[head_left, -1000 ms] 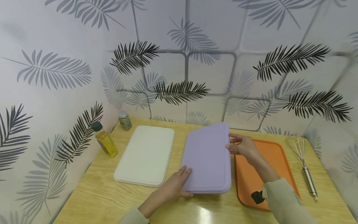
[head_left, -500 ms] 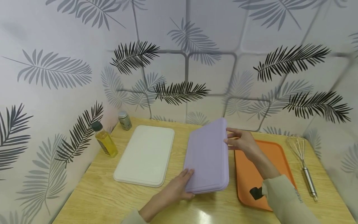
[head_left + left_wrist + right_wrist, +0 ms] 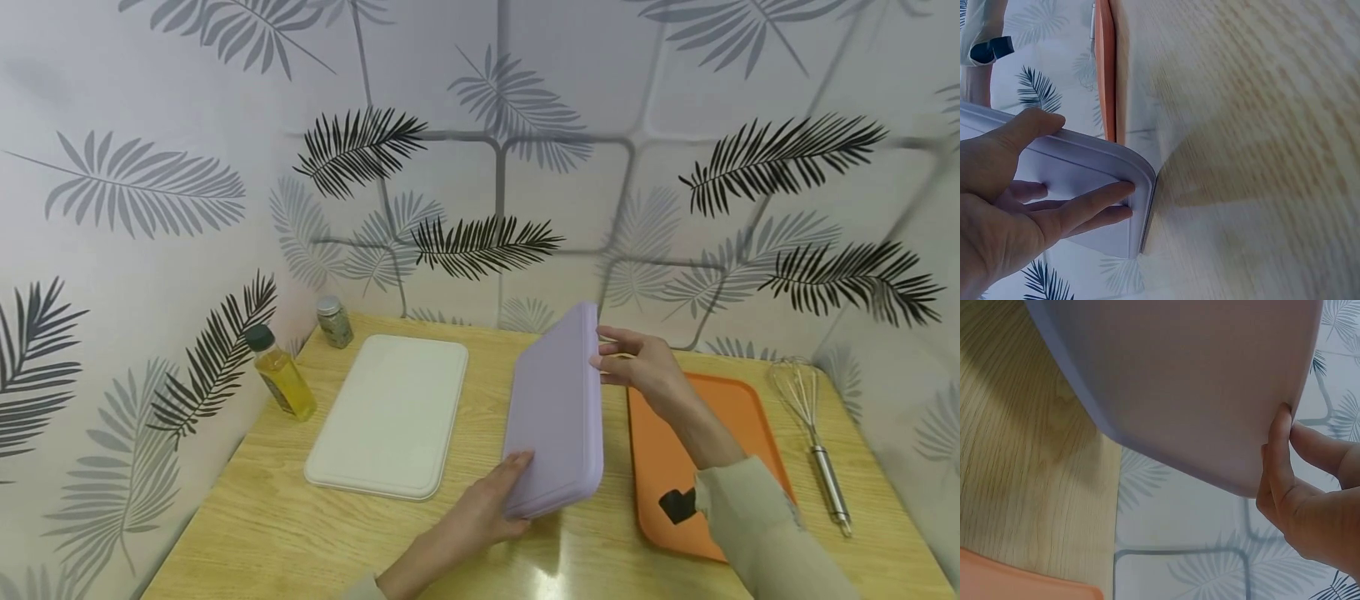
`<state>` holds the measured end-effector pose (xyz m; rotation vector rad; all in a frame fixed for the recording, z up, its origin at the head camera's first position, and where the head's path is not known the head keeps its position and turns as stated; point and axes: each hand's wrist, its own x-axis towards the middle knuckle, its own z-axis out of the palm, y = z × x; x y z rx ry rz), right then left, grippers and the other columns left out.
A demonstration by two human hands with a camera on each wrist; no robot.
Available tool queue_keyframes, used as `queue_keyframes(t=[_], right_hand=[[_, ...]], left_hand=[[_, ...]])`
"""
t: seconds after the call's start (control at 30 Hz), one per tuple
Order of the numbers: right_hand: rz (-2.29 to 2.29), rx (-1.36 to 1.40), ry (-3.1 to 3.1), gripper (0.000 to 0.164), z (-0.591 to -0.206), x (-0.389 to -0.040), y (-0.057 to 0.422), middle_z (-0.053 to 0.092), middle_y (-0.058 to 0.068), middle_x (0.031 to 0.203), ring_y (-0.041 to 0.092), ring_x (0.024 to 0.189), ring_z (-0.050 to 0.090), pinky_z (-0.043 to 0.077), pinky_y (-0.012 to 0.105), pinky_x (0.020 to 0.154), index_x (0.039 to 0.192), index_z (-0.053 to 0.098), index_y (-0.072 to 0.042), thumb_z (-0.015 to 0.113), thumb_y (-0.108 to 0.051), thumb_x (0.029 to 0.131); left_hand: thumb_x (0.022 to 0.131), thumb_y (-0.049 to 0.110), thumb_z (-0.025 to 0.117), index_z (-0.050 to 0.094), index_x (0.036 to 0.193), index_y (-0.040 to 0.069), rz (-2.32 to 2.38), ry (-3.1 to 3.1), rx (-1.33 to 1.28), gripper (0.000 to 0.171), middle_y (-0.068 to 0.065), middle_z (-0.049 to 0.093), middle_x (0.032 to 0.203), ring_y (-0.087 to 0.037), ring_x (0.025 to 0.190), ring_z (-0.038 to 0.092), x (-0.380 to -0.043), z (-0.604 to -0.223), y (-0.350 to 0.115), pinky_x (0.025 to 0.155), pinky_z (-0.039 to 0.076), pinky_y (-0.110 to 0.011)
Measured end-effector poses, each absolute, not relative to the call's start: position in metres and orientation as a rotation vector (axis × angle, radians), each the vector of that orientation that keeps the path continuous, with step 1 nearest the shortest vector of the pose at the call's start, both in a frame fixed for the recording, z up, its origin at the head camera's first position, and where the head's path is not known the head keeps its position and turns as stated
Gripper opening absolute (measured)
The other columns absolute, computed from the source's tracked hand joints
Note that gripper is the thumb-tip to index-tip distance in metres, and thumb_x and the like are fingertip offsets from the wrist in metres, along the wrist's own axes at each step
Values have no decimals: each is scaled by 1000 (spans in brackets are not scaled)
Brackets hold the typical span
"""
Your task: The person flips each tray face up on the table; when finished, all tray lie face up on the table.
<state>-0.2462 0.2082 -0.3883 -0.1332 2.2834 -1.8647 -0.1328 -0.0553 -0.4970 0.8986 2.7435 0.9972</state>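
A lilac rectangular tray [image 3: 555, 408] stands steeply tilted over the middle of the table, its right side raised. My left hand [image 3: 483, 504] grips its near left corner; in the left wrist view the thumb [image 3: 1044, 122] lies over the rim and the fingers [image 3: 1094, 203] spread on one face. Low down, the tray's rim is at or very near the tabletop. At the raised edge, my right hand [image 3: 645, 362] pinches the tray between thumb and fingers. The right wrist view shows the tray's other face [image 3: 1197, 381], flat with a thin rim, and the pinching right hand [image 3: 1304, 494].
To the left lies a cream rectangular board or tray [image 3: 390, 417], beside an oil bottle [image 3: 281, 375] and a small jar [image 3: 334, 322]. An orange tray [image 3: 675, 467] lies under the right forearm, with a metal whisk [image 3: 821, 458] beyond it. Patterned walls [image 3: 495, 125] border the table.
The lilac tray has tipped up further: its right edge has risen and swung left. My right hand has moved up and left with it, and my left hand slightly right.
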Motion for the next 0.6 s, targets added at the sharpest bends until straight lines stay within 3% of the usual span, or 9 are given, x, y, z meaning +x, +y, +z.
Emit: queue_keyframes(t=[0.4,0.6], right_hand=[[-1933,-146,2249,64,-380,-253,195,48,20,126,15,96,64,55,32,84,146,41,-6,71,-13,89],[-1977,-124,2223,65,-378,-254,188,48,19,124,16,93,65,56,32,83,145,42,-6,71,-11,88]], left_hand=[[77,2,75,18,155,14,1280,2681,986,97,-19,36,150,-36,127,48,-129,-495,-45,97,49,-36],[77,-3,72,14,156,16,1456,2614,1011,100,-19,38,148,-35,115,57,-126,-488,-38,80,54,-22]])
